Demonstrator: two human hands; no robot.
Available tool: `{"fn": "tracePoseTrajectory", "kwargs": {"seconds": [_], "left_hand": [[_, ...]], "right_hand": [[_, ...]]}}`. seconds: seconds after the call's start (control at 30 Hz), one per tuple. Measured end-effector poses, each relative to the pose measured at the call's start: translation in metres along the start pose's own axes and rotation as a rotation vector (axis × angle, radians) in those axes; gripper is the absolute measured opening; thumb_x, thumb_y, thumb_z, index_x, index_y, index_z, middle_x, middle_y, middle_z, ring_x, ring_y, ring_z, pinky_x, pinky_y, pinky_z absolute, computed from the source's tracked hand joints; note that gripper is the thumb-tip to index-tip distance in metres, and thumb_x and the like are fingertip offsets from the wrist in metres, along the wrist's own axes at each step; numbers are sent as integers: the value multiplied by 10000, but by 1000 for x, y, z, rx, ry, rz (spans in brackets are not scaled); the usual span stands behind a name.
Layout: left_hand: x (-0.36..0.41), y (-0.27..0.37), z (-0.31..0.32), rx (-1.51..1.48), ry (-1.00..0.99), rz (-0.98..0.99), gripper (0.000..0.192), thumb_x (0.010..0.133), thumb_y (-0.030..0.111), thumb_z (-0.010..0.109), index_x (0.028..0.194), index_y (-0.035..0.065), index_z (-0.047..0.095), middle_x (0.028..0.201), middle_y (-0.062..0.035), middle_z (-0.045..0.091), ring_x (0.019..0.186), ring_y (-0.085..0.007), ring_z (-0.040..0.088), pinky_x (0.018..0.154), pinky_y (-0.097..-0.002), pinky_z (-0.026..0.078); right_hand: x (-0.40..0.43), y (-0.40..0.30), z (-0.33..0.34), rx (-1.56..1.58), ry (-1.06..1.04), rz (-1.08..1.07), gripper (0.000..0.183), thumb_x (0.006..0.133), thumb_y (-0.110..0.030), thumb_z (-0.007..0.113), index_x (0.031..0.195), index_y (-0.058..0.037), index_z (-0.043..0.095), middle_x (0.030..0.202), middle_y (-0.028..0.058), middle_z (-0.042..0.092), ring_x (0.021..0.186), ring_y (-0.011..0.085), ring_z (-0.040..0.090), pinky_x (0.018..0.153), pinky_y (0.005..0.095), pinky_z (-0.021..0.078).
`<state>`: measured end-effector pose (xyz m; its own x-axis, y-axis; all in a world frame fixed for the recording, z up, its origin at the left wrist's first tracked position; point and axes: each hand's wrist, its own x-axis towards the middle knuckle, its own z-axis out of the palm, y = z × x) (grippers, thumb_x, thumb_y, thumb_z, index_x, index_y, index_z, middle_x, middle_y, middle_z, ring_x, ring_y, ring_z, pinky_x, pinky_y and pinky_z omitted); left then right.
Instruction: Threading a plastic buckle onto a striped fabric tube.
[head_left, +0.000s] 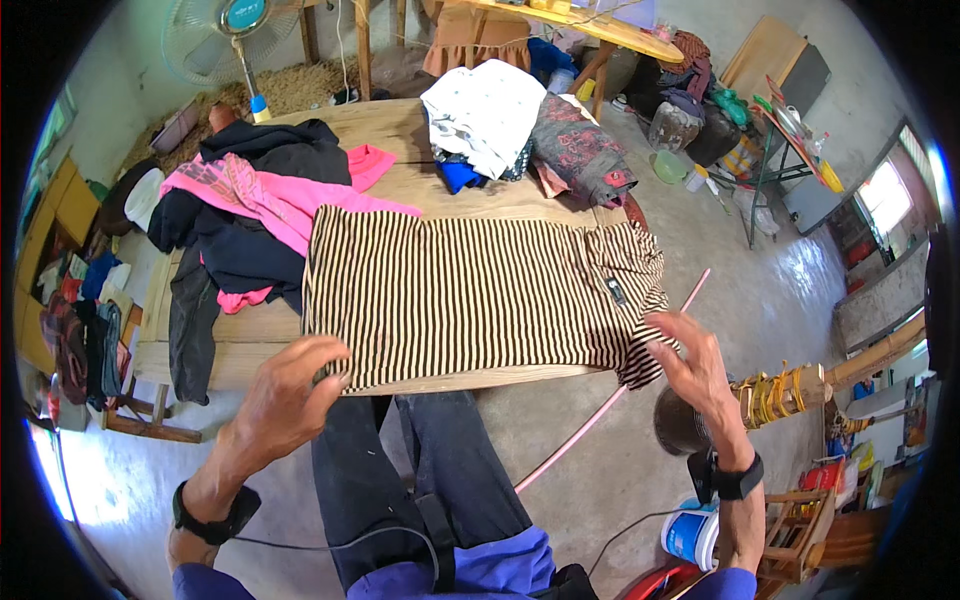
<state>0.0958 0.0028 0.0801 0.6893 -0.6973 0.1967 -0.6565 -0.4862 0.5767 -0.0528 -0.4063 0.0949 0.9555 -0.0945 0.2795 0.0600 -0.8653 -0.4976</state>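
Observation:
A black-and-cream striped knit garment (465, 292) lies flat, folded into a long rectangle, across the near part of a wooden table (255, 326). Its bunched end, with a small dark label (616, 292), is at the right. My left hand (289, 394) is at the near left corner of the cloth, thumb and fingers apart. Beside the gathered right end is my right hand (694, 360), its fingers curved and spread from the thumb. Striped cloth shows between the fingers and thumb of each hand, and neither pinches it.
Pink and dark clothes (255, 187) are heaped at the table's left, touching the striped garment. A white garment (487, 112) and a dark red-patterned one (577, 150) lie at the back. A pink stick (570, 442) slants beside the table. A white bucket (690, 536) stands below my right forearm.

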Motion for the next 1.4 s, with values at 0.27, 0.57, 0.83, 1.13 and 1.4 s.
{"fn": "tracePoseTrajectory", "kwargs": {"seconds": [0.27, 0.57, 0.83, 1.13, 1.4], "left_hand": [[87, -30, 62, 179, 100, 149, 406, 881, 163, 520, 1223, -46, 457, 1285, -252, 439, 1214, -373, 399, 1012, -445, 308], [97, -65, 68, 414, 114, 67, 420, 865, 126, 487, 1240, -59, 438, 1354, -241, 350, 1258, -382, 327, 1070, -469, 227], [99, -61, 68, 397, 114, 12, 422, 853, 131, 507, 1234, -40, 451, 1345, -221, 370, 1276, -342, 319, 1069, -462, 222], [98, -61, 67, 381, 134, 17, 417, 854, 139, 505, 1232, -31, 456, 1349, -211, 371, 1282, -333, 316, 1069, -459, 218], [95, -68, 70, 424, 150, 39, 408, 880, 187, 493, 1235, -13, 470, 1353, -194, 388, 1287, -327, 327, 1079, -457, 216]], "right_hand": [[70, 39, 58, -59, 23, -65, 407, 839, -156, 594, 1214, -24, 505, 1244, 228, 493, 1125, 377, 497, 940, 409, 425], [91, 78, 63, -341, 106, -25, 428, 832, -147, 584, 1230, -32, 477, 1278, 260, 441, 1174, 403, 436, 998, 447, 367], [107, 84, 58, -455, 16, 254, 389, 830, -190, 580, 1164, -9, 496, 1134, 231, 527, 1061, 384, 512, 856, 462, 462], [108, 96, 55, -565, 75, 295, 305, 763, -95, 591, 1051, -5, 548, 1071, 190, 563, 1007, 358, 538, 808, 461, 478], [83, 20, 81, -324, 7, -156, 510, 839, -174, 591, 1240, 92, 423, 1295, 272, 424, 1210, 407, 411, 1029, 432, 334]]}}
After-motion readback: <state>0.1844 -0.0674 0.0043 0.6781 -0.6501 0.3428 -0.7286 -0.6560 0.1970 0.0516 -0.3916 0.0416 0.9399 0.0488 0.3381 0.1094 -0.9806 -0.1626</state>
